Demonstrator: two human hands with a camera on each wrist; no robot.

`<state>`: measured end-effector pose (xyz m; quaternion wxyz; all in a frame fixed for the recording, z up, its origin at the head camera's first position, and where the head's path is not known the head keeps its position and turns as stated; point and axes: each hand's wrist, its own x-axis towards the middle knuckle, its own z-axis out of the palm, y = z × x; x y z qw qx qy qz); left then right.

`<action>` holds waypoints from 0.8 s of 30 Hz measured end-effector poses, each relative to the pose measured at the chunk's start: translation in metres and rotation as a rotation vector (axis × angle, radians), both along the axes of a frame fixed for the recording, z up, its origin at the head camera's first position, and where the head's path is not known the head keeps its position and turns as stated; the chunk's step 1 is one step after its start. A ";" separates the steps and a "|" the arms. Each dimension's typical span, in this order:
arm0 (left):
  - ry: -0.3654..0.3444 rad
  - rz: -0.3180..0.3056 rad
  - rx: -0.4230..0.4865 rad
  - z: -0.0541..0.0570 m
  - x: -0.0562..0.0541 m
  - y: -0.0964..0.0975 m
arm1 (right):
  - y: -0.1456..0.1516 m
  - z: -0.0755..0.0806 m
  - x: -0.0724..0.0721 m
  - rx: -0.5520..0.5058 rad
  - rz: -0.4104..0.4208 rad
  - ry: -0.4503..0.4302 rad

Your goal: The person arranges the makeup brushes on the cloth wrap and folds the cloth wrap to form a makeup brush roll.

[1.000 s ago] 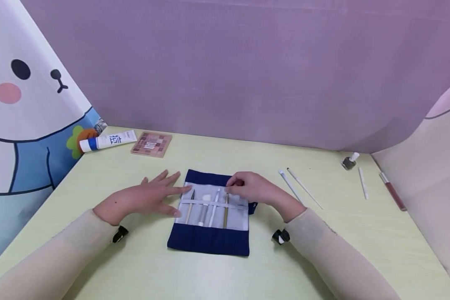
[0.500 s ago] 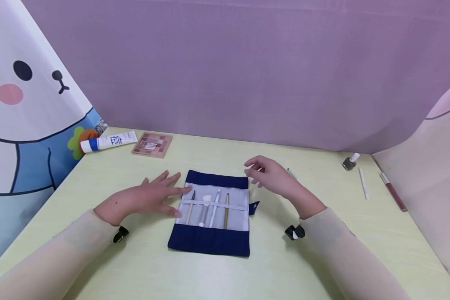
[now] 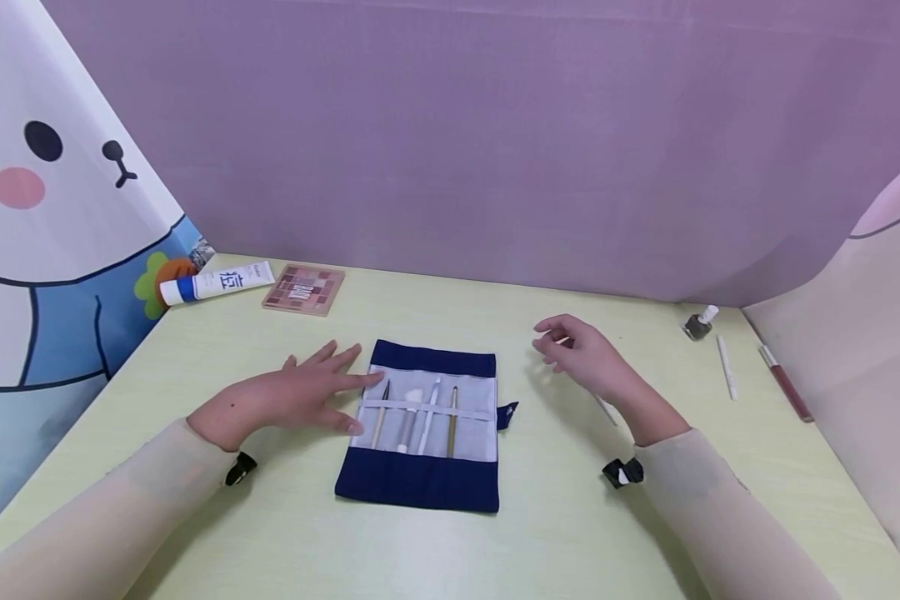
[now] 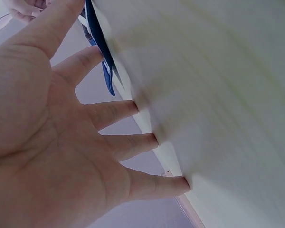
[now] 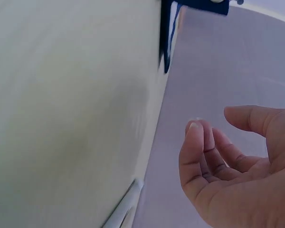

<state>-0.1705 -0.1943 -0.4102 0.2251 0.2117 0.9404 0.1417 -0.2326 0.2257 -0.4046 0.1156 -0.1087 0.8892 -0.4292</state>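
Observation:
A navy fabric brush roll (image 3: 420, 482) lies unrolled on the table, its grey lining facing up. Tucked under its elastic band are a dark-tipped slim brush (image 3: 378, 417), a white-headed brush (image 3: 407, 425), a whitish pen-like stick (image 3: 429, 417) and an olive pencil-like stick (image 3: 452, 425). My left hand (image 3: 292, 392) has its fingers spread, with thumb and index finger on the roll's left edge and other fingertips on the table. Right of the roll, my right hand (image 3: 585, 357) hovers with loosely bent fingers and nothing in them. Below it, slim sticks (image 5: 121, 209) are mostly hidden in the head view.
At the back left lie a white tube (image 3: 221, 282) with a blue band and a pinkish palette (image 3: 303, 289). On the right are a small dark bottle (image 3: 697, 325), a white stick (image 3: 727, 367) and a dark red tube (image 3: 787, 385). A purple curtain (image 3: 450, 150) hangs behind.
My right hand has let go of the olive stick in the roll and moved right, over the loose sticks. The left hand has stayed in place.

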 end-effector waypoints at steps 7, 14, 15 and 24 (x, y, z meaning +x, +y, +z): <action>0.005 -0.002 -0.009 0.002 0.001 0.000 | 0.023 -0.004 0.000 -0.024 -0.060 -0.009; 0.004 -0.007 0.005 0.002 0.001 -0.001 | 0.039 -0.006 0.000 0.026 -0.068 0.000; 0.004 -0.007 0.006 0.002 0.001 -0.001 | 0.040 -0.006 0.000 0.036 -0.067 -0.002; -0.004 -0.001 0.001 0.001 0.000 0.000 | 0.049 -0.008 -0.002 0.091 -0.013 -0.058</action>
